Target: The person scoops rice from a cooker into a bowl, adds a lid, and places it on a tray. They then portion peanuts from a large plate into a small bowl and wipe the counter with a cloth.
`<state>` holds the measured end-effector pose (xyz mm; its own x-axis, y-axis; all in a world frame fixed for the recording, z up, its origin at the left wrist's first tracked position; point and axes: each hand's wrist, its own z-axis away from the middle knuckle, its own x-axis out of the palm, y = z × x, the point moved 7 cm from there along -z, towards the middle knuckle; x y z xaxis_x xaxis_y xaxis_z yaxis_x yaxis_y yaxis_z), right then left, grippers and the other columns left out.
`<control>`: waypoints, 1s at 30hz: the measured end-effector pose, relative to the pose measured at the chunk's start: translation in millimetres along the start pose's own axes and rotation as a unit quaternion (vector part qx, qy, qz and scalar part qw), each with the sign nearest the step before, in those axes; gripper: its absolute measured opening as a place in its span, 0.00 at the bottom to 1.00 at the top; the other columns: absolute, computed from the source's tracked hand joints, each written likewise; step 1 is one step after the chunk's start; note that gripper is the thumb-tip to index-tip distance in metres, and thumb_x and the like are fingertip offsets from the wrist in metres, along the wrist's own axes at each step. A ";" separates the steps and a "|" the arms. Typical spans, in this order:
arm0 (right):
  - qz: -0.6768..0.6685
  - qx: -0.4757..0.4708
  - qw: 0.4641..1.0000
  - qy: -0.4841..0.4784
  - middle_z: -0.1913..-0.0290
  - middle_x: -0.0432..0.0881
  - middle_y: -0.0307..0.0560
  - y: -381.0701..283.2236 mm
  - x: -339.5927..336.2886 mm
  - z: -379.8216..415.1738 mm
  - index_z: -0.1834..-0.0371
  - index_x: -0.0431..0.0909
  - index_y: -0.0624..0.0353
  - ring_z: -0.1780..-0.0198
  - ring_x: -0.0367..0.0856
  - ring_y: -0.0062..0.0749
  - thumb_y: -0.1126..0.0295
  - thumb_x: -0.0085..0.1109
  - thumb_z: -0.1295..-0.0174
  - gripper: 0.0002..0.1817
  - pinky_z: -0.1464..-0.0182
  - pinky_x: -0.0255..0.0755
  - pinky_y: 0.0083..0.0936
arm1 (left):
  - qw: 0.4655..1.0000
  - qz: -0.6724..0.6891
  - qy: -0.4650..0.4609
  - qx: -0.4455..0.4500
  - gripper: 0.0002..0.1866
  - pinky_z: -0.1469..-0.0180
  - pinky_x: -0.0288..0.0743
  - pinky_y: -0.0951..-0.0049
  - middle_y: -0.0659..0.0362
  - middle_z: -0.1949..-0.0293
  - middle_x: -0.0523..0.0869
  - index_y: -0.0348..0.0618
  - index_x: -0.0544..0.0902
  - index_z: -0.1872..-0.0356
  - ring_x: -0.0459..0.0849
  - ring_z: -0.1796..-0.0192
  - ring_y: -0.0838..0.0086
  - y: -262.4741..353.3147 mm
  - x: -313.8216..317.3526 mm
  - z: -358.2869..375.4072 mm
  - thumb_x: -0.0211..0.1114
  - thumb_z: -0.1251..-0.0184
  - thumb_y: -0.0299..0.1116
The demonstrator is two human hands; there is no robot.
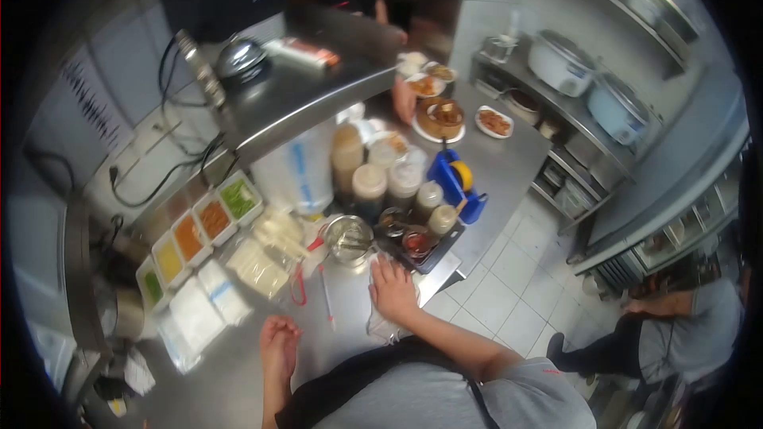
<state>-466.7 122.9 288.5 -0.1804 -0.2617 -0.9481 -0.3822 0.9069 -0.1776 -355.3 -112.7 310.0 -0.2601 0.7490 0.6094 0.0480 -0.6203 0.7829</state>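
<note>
My right hand (393,290) lies with its fingers stretched out on a whitish cloth (385,327) by the steel counter's right edge. Just beyond its fingertips are a metal bowl (348,240) with a utensil in it and a dark tray (439,251) holding a small container of red sauce (416,244). Over the counter, close to my body, my left hand (280,343) has its fingers curled in and nothing visible in them. Between the hands lie a thin white stick with a red tip (327,295) and a red loop (298,289).
Several topping containers (189,237) line the left, beside plastic-wrapped packs (258,266). Sauce bottles (369,184) and a blue tape dispenser (459,187) stand ahead. Another person's hand (404,99) is near plated food (439,121). A co-worker (690,330) is at right, near rice cookers (560,62).
</note>
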 end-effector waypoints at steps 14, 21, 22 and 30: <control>-0.136 0.314 0.900 0.269 0.66 0.70 0.55 313.3 -65.9 50.6 0.55 0.76 0.61 0.60 0.69 0.48 0.79 0.47 0.44 0.14 0.56 0.65 0.36 | 0.999 -0.036 0.015 -0.002 0.16 0.62 0.69 0.74 0.57 0.71 0.74 0.40 0.71 0.67 0.72 0.69 0.72 -14.8 37.5 -32.9 0.42 0.58 0.13; 0.047 0.224 0.955 0.191 0.46 0.71 0.53 377.3 -65.8 -66.9 0.50 0.74 0.56 0.45 0.68 0.48 0.70 0.49 0.40 0.15 0.43 0.59 0.42 | 0.990 -0.059 0.066 0.114 0.08 0.64 0.68 0.76 0.59 0.72 0.72 0.42 0.68 0.65 0.71 0.70 0.74 10.6 111.2 -72.7 0.46 0.44 0.18; 0.036 0.213 0.958 0.186 0.46 0.71 0.53 381.1 -56.3 -74.8 0.50 0.74 0.56 0.45 0.68 0.48 0.70 0.49 0.40 0.15 0.43 0.59 0.42 | 0.985 -0.070 0.072 0.144 0.08 0.64 0.67 0.76 0.59 0.71 0.72 0.42 0.68 0.65 0.71 0.70 0.75 14.7 119.5 -77.9 0.46 0.44 0.18; -0.373 -0.043 0.921 0.109 0.56 0.79 0.54 329.6 -68.5 -246.4 0.56 0.77 0.61 0.54 0.76 0.52 0.74 0.51 0.43 0.12 0.51 0.69 0.36 | 0.947 -0.162 0.182 0.207 0.07 0.62 0.68 0.78 0.61 0.69 0.72 0.43 0.69 0.67 0.71 0.69 0.78 7.2 155.4 -71.6 0.48 0.42 0.18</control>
<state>-803.6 358.4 359.8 -0.0137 -0.8693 -0.4940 -0.5425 0.4215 -0.7266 -464.4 -17.4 401.4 -0.6383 0.7075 0.3034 0.2635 -0.1695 0.9497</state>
